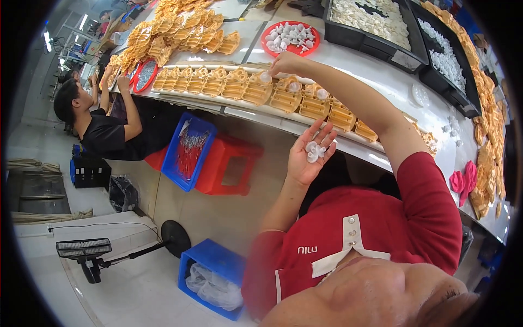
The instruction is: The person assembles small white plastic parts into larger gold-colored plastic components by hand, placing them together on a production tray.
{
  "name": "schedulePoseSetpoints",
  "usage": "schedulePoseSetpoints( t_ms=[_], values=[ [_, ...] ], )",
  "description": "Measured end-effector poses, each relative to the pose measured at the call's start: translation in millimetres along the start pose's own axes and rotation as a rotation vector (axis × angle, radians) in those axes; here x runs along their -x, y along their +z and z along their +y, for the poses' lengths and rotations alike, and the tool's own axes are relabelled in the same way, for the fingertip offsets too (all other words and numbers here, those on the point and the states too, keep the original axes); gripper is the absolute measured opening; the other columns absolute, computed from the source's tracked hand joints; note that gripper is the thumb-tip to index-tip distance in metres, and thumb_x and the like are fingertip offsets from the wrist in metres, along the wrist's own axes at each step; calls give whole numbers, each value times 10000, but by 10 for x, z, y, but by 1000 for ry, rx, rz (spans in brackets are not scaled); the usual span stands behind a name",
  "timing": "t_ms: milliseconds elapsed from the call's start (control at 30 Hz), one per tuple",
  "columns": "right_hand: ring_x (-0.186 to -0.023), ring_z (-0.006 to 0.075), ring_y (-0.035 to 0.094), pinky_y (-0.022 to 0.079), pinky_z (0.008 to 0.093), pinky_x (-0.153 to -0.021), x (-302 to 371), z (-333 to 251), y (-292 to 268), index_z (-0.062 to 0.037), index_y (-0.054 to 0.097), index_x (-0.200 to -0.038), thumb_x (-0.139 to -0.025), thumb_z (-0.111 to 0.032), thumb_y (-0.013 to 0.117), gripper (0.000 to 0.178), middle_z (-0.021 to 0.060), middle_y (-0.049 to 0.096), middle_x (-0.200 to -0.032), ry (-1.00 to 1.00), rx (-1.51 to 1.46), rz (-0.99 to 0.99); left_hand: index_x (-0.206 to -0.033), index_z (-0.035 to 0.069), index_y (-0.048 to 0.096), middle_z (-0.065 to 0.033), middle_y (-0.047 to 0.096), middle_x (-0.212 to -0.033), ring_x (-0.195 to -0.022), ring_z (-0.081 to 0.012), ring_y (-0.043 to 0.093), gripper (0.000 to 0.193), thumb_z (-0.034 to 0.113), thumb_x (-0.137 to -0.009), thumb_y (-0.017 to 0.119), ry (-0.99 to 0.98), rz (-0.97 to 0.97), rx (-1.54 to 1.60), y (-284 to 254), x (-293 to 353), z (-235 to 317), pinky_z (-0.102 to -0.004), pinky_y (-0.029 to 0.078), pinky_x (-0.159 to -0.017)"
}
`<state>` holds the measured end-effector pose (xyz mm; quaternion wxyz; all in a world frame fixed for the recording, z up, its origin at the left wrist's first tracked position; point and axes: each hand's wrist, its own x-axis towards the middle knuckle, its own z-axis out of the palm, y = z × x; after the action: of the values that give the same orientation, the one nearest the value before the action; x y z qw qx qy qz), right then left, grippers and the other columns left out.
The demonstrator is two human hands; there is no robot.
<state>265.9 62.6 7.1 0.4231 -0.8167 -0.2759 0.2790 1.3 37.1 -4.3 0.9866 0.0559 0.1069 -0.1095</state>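
A row of orange plastic housings (285, 97) lies along the bench's near edge on a long pale rail. My right hand (287, 64) reaches across it, its fingers pinched at a round white plastic part (265, 77) on one housing. Other white parts sit on housings to the right, such as the white part (322, 94). Palm up, my left hand (309, 155) is held in front of the row. Several small white plastic parts (315, 151) rest in its palm, with the fingers loosely curled around them.
Beyond the row stands a red tray (265, 48) of white parts. Black bins (376, 50) hold more white pieces. Orange housings (180, 30) are heaped at far left. A co-worker (109, 122) sits at left, near a red stool (218, 169) bearing a blue bin (173, 163).
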Motion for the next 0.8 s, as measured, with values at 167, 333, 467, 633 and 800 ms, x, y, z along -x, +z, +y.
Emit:
schedulePoseSetpoints(
  t_ms=[167,333,467,633,800],
  values=[
    [-787,245,615,470,338,-634,-102,-35,42,52,670,-830,-563,-238,709,395,193,646,-880,43,57,8,-1305,81,428,-118,493,-1263,-1146,-269,495,390,252,-964,346,-3,-21,23,-45,8,67,-420,450,-929],
    [-770,251,620,472,340,-616,-26,-172,83,51,671,-801,-553,-251,701,392,197,648,-856,97,117,19,-1306,83,428,-115,496,-1258,-1143,-268,497,391,253,-963,347,2,-16,2,-98,1,76,-421,453,-926],
    [-766,247,624,476,345,-615,61,-264,75,32,679,-764,-585,-309,682,385,181,656,-813,74,246,-7,-1300,82,432,-117,497,-1256,-1143,-271,497,388,254,-961,353,-6,-10,20,-61,4,44,-423,455,-923],
    [-780,233,627,480,324,-658,271,-198,22,-1,682,-814,-658,-366,675,397,142,666,-829,-46,178,135,-1268,71,456,-139,498,-1250,-1155,-293,484,408,318,-955,374,29,-50,74,-21,-30,22,-433,452,-925],
    [-757,111,582,458,270,-686,947,-277,-128,-9,645,-916,-812,-194,632,212,67,653,-811,-344,93,80,-1258,66,459,-158,498,-1248,-1170,-306,467,465,399,-944,374,158,-27,82,79,-62,131,-444,435,-943]
  ],
)
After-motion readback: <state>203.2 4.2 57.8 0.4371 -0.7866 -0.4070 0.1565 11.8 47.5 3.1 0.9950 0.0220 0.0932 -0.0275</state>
